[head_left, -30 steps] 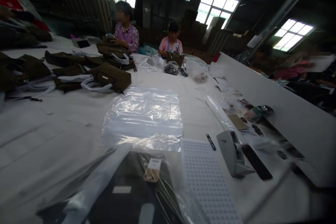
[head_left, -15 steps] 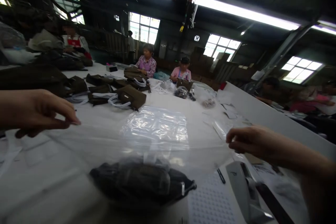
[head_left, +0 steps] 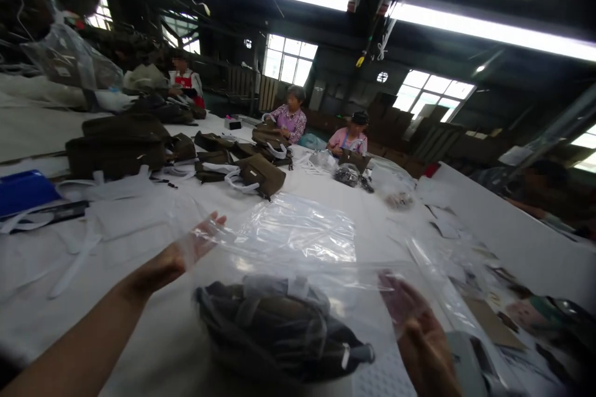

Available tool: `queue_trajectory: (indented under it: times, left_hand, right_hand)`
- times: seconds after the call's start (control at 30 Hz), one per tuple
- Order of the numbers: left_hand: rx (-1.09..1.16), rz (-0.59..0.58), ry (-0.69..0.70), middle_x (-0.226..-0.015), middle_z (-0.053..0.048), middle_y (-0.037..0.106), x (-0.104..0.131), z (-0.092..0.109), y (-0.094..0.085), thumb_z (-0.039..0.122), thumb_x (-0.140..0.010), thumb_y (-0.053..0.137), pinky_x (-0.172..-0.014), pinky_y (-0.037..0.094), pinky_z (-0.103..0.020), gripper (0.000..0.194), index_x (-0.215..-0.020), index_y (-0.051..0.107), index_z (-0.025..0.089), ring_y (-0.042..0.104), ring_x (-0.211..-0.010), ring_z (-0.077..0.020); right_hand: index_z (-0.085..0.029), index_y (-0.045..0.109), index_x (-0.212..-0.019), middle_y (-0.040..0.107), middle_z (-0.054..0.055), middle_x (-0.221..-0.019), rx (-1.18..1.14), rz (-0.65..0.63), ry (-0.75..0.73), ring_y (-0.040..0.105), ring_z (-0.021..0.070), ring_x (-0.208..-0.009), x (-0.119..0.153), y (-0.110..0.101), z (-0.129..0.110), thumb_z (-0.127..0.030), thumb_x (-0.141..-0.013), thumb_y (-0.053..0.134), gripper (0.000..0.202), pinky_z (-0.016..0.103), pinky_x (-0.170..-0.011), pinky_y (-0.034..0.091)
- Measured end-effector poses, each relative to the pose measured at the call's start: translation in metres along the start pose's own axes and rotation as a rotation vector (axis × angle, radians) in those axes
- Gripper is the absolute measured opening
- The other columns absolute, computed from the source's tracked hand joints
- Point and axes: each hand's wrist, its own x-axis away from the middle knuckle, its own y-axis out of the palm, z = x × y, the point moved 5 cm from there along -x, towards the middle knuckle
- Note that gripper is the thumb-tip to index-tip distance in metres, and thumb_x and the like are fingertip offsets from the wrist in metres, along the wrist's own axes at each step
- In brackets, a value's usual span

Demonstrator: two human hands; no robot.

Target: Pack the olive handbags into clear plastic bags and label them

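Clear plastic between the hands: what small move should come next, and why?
Perhaps draw the left hand and right hand closer together, gathering the clear plastic: both hands are spread at its sides, and the dark bag lies low between them, seemingly inside.

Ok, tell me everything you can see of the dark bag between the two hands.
The dark bag looks like soft fabric, nearly black with a brownish area on top. It lies lengthwise across the lower middle of the view, above or on the white table. A pale patch shows on top, a small whitish piece near its right end. Clear plastic covers it, spread between the left hand and right hand. Blur hides finer detail.
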Motion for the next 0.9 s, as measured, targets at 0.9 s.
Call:
queue_trajectory:
  times: [0.9]
  left_hand:
    - [-0.345,-0.707,-0.39,-0.071,-0.002,0.07,0.044,-0.133,0.048,0.067,-0.071,0.051,-0.074,0.048,-0.033,0.046,-0.068,0.071,0.026,0.064,-0.073,-0.0245]
  right_hand:
    - [-0.016,0.059,-0.062,0.065,0.006,-0.058,-0.048,-0.401,0.453,0.062,0.0207,-0.058,0.102,0.016,0.165,-0.064,-0.081,0.044,0.054,0.033,-0.063,0.047]
